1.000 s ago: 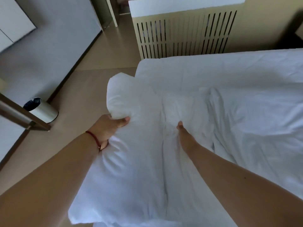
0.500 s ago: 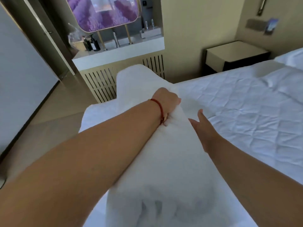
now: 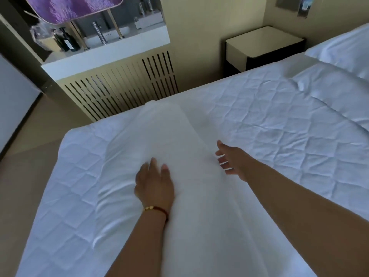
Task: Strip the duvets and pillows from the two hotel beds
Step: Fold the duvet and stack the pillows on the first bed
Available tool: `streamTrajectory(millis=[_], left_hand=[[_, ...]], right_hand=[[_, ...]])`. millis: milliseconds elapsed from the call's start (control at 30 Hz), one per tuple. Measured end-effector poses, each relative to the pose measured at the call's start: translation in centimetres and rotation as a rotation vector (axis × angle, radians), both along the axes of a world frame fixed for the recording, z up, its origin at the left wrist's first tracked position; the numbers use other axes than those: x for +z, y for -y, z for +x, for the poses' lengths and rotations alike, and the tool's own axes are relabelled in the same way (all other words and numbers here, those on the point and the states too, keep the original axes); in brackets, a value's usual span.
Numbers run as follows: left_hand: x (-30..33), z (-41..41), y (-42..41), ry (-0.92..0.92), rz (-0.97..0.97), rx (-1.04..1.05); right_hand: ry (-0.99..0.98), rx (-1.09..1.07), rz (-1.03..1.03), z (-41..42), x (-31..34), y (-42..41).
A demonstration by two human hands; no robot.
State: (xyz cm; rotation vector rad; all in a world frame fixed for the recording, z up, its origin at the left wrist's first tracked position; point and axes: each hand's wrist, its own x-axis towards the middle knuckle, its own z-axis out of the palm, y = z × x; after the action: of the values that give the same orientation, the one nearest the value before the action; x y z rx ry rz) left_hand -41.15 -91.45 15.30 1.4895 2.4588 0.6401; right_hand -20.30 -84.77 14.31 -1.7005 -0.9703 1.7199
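lying lengthwise on the bed (image 3: 65,196), the white pillow (image 3: 179,166) now rests on the quilted mattress cover, where half a second ago it was lifted above the mattress in the left hand's fist. the left hand (image 3: 154,183) has let go of that grip: its fingers are straight and spread, the palm flat against the pillow's left side. the right hand (image 3: 232,159) was at the pillow's right edge before; it now hovers just beside that edge with fingers splayed wide and nothing in them, and whether they touch the fabric i cannot tell. a red cord bracelet (image 3: 157,209) with a gold clasp sits on the left wrist.

the bed is stripped to its diamond-quilted cover, creased in places. a second pillow (image 3: 343,50) lies at the head end, far right. beyond the bed stand a slatted cabinet (image 3: 119,90) with a white counter, a dark nightstand (image 3: 263,50) with a pale top, and a purple lavender picture (image 3: 73,7). the floor (image 3: 24,166) is tan.

count: two hands, two pillows, one bed in view, one nightstand, two dark pump bottles (image 3: 66,42) on the counter.
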Motion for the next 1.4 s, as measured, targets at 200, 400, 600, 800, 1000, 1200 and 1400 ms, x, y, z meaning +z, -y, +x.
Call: streamTrajectory(millis=[200, 400, 600, 800, 1000, 1200, 1400], left_hand=[[-4.4, 3.5, 0.2, 0.095, -0.213, -0.135], [-4.4, 4.9, -0.2, 0.525, -0.381, -0.386], [-1.8, 3.4, 0.8, 0.024, -0.298, -0.752], [-5.2, 11.1, 3.1, -0.237, -0.249, -0.863], [-9.9, 12.1, 2.1, -0.295, -0.317, -0.901], [-11.1, 11.2, 1.4, -0.310, -0.303, -0.901], [-13.2, 11.1, 2.0, -0.260, -0.260, -0.908]], right_hand=[[0.614, 0.110, 0.158, -7.9, -0.1, -2.1], [0.716, 0.120, 0.305, -5.6, -4.0, -3.1], [0.652, -0.088, 0.372, 1.8, -2.5, -8.3], [0.813, -0.065, 0.254, 9.5, -5.0, -10.9], [0.895, -0.203, 0.423, 6.9, -5.4, -11.1], [1.077, 0.546, 0.900, -0.6, -4.6, -11.1], [1.053, 0.726, 0.526, -0.4, -11.4, -14.9]])
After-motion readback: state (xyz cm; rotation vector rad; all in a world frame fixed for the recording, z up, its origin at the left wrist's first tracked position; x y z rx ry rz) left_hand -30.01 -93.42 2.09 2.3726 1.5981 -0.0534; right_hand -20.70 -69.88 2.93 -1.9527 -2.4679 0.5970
